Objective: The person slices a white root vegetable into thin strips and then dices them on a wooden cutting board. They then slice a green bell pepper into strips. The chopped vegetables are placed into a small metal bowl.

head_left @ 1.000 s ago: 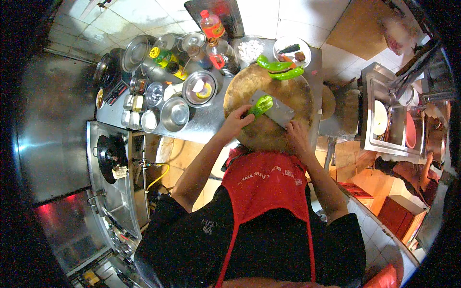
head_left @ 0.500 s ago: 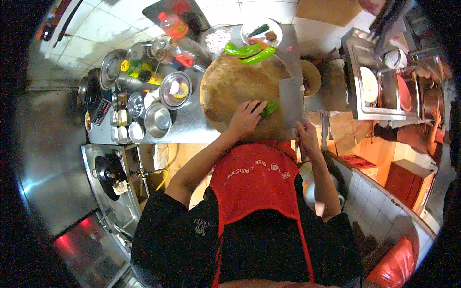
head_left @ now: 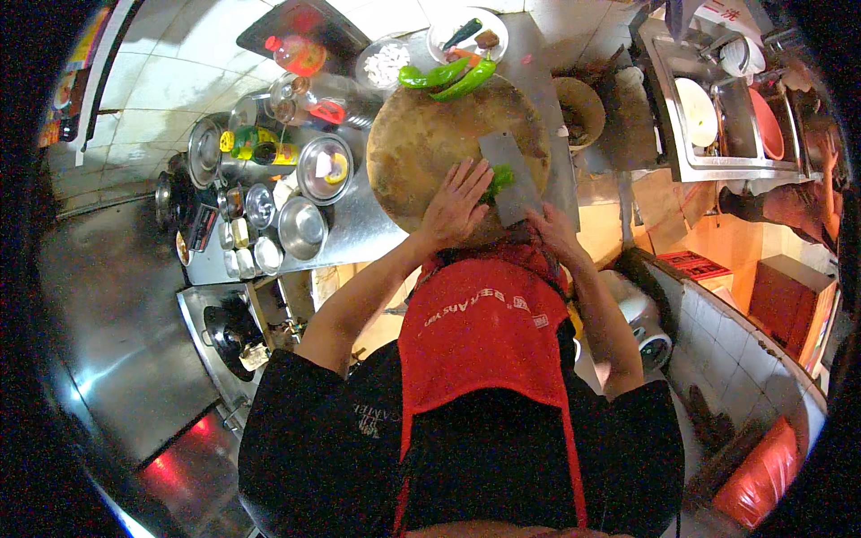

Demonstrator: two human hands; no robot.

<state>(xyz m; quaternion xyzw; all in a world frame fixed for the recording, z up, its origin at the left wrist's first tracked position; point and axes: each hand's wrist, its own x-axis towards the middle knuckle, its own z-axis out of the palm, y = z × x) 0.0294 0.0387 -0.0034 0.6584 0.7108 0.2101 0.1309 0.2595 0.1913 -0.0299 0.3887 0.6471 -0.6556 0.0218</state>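
Observation:
On the round wooden chopping board (head_left: 421,143), a small heap of green pepper (head_left: 503,177) lies between my left fingers and the cleaver (head_left: 508,184). My left hand (head_left: 456,206) is stretched out flat at the heap's left side, its fingertips close against it. My right hand (head_left: 554,231) is closed round the cleaver's handle, which the fingers mostly hide. The broad blade slants up and left beside the green pepper, partly covering it. Several whole long green peppers (head_left: 466,81) rest at the board's far edge.
A white plate (head_left: 499,24) with dark and brown bits and a bowl of white pieces (head_left: 387,63) stand behind the board. Metal bowls (head_left: 302,228), bottles (head_left: 296,56) and jars crowd the left. A sink (head_left: 674,134) and another person's arm (head_left: 830,175) are far right.
The cleaver has moved left from the board's right edge and tilted, now beside the green pepper. My left fingers have straightened from a curled hold. The whole view has shifted slightly.

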